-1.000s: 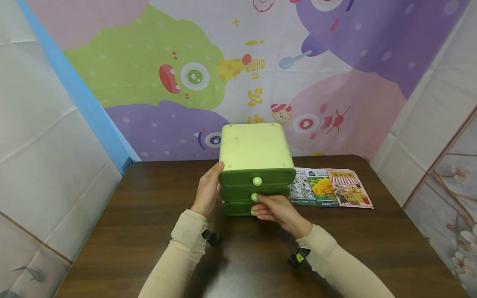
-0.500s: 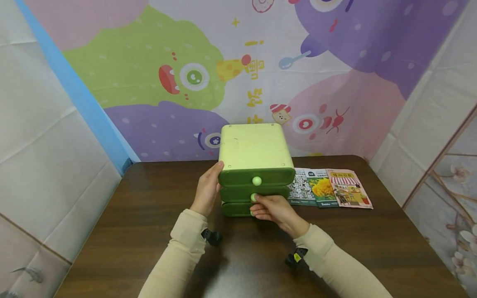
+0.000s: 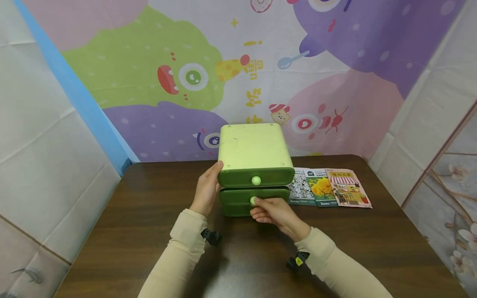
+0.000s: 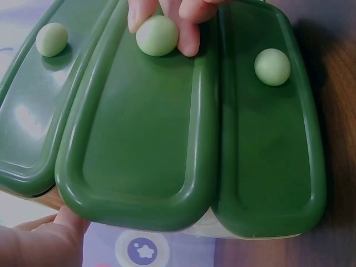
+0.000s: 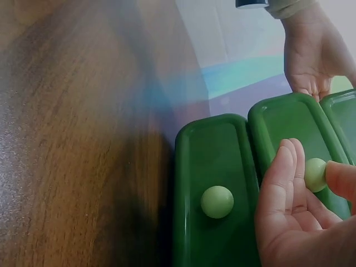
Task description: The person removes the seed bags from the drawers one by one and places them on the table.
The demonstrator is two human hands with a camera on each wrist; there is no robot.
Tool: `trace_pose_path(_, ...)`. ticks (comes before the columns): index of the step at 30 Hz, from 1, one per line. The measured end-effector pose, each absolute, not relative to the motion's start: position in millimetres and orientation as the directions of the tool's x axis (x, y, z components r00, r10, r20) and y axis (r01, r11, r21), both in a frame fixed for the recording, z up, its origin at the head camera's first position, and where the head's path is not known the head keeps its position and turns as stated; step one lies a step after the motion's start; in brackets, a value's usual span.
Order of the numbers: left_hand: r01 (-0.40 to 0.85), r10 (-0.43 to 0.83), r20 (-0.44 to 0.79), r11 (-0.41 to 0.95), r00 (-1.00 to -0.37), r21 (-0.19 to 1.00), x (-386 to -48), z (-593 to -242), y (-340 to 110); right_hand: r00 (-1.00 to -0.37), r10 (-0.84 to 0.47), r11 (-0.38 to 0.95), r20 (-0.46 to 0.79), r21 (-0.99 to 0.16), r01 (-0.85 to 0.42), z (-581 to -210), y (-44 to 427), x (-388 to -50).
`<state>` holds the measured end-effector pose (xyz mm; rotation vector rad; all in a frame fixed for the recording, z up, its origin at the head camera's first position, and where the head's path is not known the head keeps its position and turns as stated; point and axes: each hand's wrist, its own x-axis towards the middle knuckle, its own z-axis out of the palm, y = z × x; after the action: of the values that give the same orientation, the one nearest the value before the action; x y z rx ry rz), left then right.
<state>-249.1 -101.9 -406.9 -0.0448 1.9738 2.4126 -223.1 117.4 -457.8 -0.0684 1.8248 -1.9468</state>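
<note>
A small green drawer box with a pale top and three dark green drawers stands at the table's far side. My right hand pinches the round pale knob of the middle drawer between thumb and fingers. That drawer sticks out a little past its neighbours. Against the box's left side rests my left hand, thumb near the top front corner; part of its fingers is hidden. The top drawer and bottom drawer look pushed in.
Several printed packets with flower and shop pictures lie to the right of the box, partly hidden behind it. A cartoon-patterned cloth hangs behind the dark wooden table.
The middle drawer has come slightly out towards me, with a dark gap now above its front. My right hand moved with its knob. My left hand stays at the box's side.
</note>
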Motion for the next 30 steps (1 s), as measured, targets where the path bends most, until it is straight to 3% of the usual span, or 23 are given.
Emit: trace_pose_path(30,-0.018,0.019,-0.015,-0.18,-1.0,0.983,-248,-411,-105,-0.887,-0.37,0.039,-0.278,-0.958,0.284,-454,124,-180)
